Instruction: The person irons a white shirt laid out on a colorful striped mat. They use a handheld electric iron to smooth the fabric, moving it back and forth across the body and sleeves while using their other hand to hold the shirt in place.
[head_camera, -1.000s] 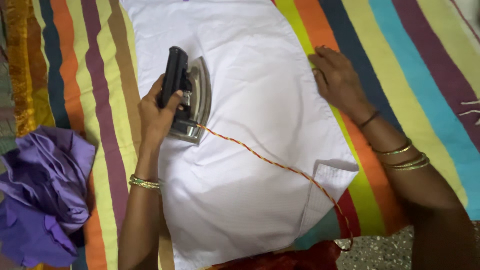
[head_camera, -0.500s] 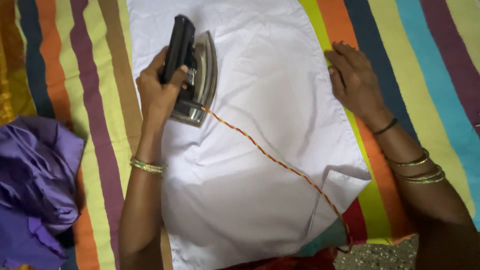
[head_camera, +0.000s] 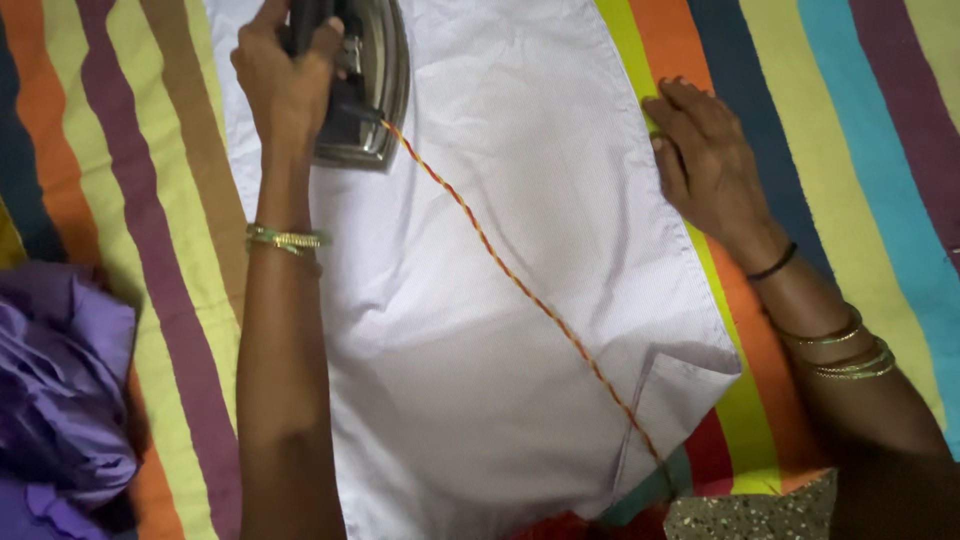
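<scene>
Fingers (head_camera: 262, 38) of the left hand (head_camera: 280, 80) are clenching around the black handle of a shiny steel flat-bottomed electric iron (head_camera: 365, 95), which is sitting at about eleven o'clock in the view, its nose cut off by the top edge. The iron's soleplate is resting flat on a wide white cotton garment (head_camera: 500, 300) that is lying spread across the middle of the scene. Green and gold bangles are circling the left wrist, and the forearm is running down toward six o'clock.

A twisted red and yellow fabric-covered cord (head_camera: 520, 285) is trailing from the iron's rear, crossing the white garment diagonally toward five o'clock, where it is passing over a folded cuff or placket near the lower edge.

At two o'clock, the right hand (head_camera: 705, 165) is lying open and flat, holding nothing, its fingertips (head_camera: 660, 105) pressing on the right edge of the white garment where it is meeting the bedding underneath. A dark thread band and more bangles are sitting along that wrist.

Underneath everything a bright multicoloured striped cotton sheet (head_camera: 850, 120) is lying. A crumpled purple cloth (head_camera: 55, 400) is sitting heaped at eight o'clock, well apart from both hands.
</scene>
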